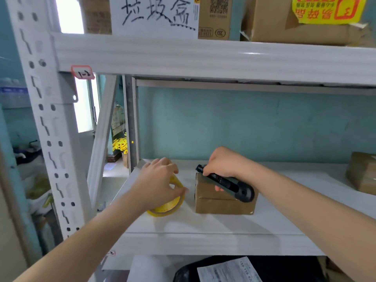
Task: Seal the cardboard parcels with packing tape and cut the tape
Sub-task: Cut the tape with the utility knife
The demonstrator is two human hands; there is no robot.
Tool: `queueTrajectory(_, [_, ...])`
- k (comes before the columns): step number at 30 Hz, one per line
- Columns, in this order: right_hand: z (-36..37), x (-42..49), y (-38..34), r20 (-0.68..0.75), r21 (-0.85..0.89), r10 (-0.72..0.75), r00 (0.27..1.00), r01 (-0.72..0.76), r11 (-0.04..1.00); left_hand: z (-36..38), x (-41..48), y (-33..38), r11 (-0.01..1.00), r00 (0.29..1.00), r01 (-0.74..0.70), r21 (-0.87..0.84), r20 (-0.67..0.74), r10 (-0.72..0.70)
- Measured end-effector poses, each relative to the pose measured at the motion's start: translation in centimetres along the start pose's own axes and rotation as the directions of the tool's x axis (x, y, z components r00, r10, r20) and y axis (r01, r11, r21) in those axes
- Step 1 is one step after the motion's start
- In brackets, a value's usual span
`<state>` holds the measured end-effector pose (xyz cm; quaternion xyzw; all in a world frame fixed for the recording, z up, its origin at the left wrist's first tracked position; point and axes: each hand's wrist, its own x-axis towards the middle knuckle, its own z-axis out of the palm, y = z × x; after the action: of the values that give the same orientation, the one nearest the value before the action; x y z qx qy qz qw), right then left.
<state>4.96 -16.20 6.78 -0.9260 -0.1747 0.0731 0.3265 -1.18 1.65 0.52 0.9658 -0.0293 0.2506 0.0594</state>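
On the white shelf (203, 224), head view: left hand (160, 184) grips the yellow tape roll (166, 208), fingers curled over the top rim and thumb pinching the near edge. Roll sits tilted, lower edge on the shelf board.

Just right of that grip, close to the roll but apart from it: the cardboard parcel (221, 204). It is small, brown and closed up, contents not visible.

Right hand (225, 165) is wrapped round a dark cutter (225, 182), held right on top of the parcel. Cutter tip pokes out left of the fist, at the parcel's far-left top edge. Round butt end points toward the parcel's near-right side. Blade out or touching tape: cannot tell, too blurred. Tape strand between roll and parcel: cannot tell either.

Well right of the right-hand grip, at the frame edge, a second brown parcel (362, 174) sits on the same shelf, closed.

Above both grips, the upper shelf carries a printed carton (215, 17) partly behind a handwritten paper sign (154, 15). Right of it is a carton with a yellow sticker (305, 31). Insides of both are hidden.

Below the grips, under the shelf: a black bag (284, 269) with a printed label (230, 271) on top.
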Motion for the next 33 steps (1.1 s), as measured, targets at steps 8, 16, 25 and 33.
queueTrajectory(8, [0.9,-0.5,-2.9,-0.012,-0.208,-0.001,1.000,-0.002,0.978,1.9,0.1,2.2,0.979,0.993,0.037,0.202,-0.113,-0.014])
queueTrajectory(16, [0.9,-0.3,-4.0,0.065,-0.256,0.067,0.996,-0.048,0.966,1.1,-0.3,1.1,0.972,0.979,-0.117,0.202,-0.140,0.147])
queueTrajectory(25, [1.1,-0.5,-4.8,0.143,-0.334,0.095,0.985,-0.042,0.941,1.0,-0.2,1.4,0.954,0.980,-0.161,0.252,-0.073,0.184])
queueTrajectory(33, [1.8,-0.1,-5.4,0.163,-0.439,0.105,0.981,-0.023,0.898,2.1,-0.8,0.7,0.984,0.976,-0.082,0.155,-0.186,0.111])
